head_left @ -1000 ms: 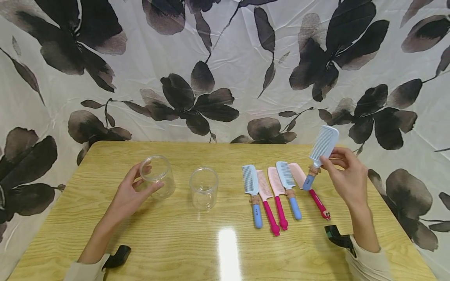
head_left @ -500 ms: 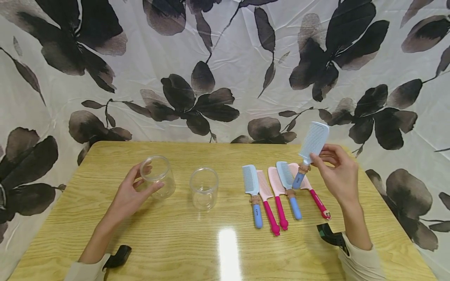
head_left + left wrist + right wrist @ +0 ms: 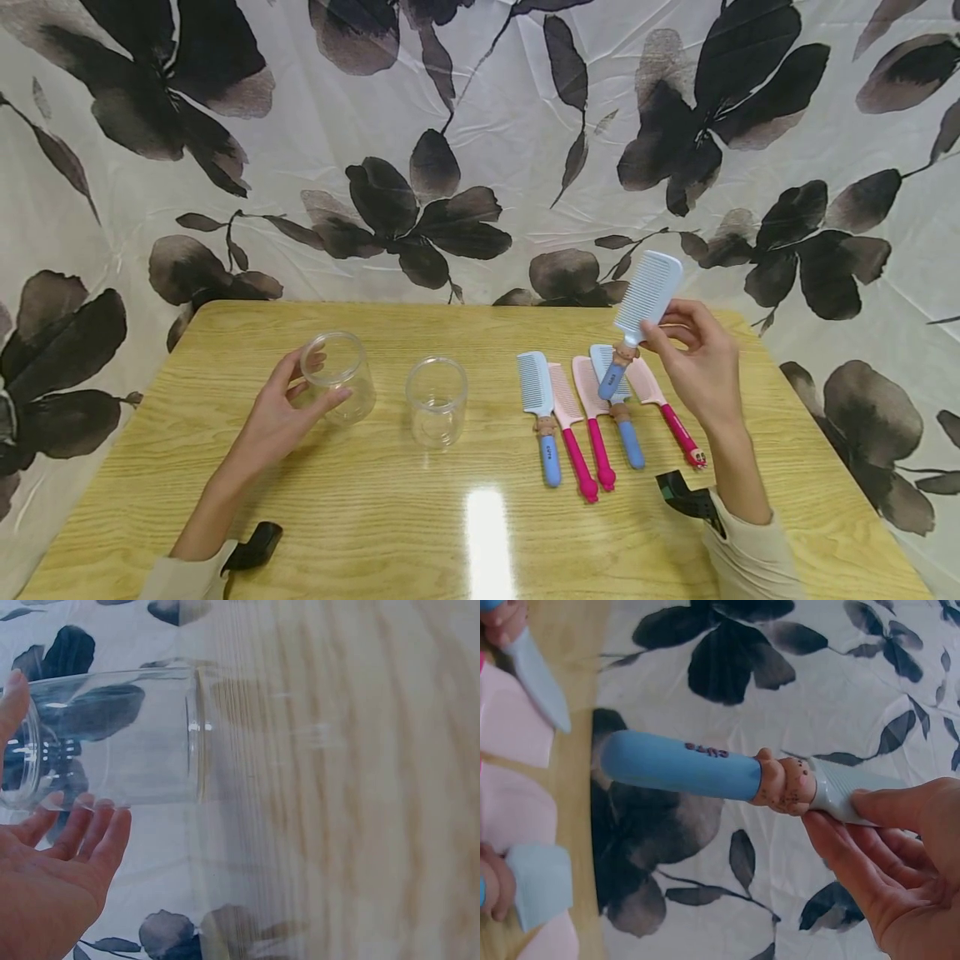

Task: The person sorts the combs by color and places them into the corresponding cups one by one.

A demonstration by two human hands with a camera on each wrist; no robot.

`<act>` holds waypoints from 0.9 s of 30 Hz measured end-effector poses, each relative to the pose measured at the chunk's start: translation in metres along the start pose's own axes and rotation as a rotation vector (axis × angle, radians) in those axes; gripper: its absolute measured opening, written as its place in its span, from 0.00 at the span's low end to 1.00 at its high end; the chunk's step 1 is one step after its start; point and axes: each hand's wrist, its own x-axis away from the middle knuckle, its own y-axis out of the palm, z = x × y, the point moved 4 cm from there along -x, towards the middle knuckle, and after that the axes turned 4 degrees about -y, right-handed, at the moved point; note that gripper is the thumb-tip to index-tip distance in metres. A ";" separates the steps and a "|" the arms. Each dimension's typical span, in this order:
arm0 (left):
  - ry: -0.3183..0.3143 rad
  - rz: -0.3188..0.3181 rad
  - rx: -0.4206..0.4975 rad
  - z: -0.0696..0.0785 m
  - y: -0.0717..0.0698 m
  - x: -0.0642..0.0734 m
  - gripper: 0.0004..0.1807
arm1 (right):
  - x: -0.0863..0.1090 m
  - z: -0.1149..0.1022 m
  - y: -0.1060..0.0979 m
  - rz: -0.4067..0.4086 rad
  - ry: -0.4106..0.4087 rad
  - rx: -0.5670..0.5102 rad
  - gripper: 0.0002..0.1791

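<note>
My left hand (image 3: pixel 277 421) grips the side of a clear, open-topped jar (image 3: pixel 347 396) standing on the table. In the left wrist view, the thumb lies on one side of the jar (image 3: pixel 142 742) and the fingertips touch the other. My right hand (image 3: pixel 701 362) pinches a light blue comb (image 3: pixel 649 290) by the base of its toothed part, above the other combs. Its blue handle (image 3: pixel 682 766) hangs downward, with a small brown figure at the neck. Below lie a blue comb (image 3: pixel 632 437), partly hidden, and a pink comb (image 3: pixel 678 432).
A second clear jar (image 3: pixel 437 417) stands right of the gripped one. Left of the overlapped blue comb lie two pink combs (image 3: pixel 576 458) with magenta handles and another blue comb (image 3: pixel 550 458). A floral cloth (image 3: pixel 465 100) hangs behind the wooden table (image 3: pixel 360 517).
My right hand has carried the light blue comb leftward and slightly up, from over the far-right pink comb to over the blue one. My left hand stays at the jar.
</note>
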 end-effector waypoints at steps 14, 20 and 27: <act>0.006 0.003 0.014 0.001 0.001 0.000 0.45 | -0.006 -0.009 0.025 -0.003 -0.008 -0.178 0.17; 0.006 0.000 0.018 0.000 0.000 0.001 0.46 | -0.009 -0.016 0.040 -0.003 -0.033 -0.242 0.17; 0.004 -0.001 0.008 -0.001 0.000 0.000 0.45 | -0.011 -0.024 0.057 -0.004 -0.039 -0.343 0.16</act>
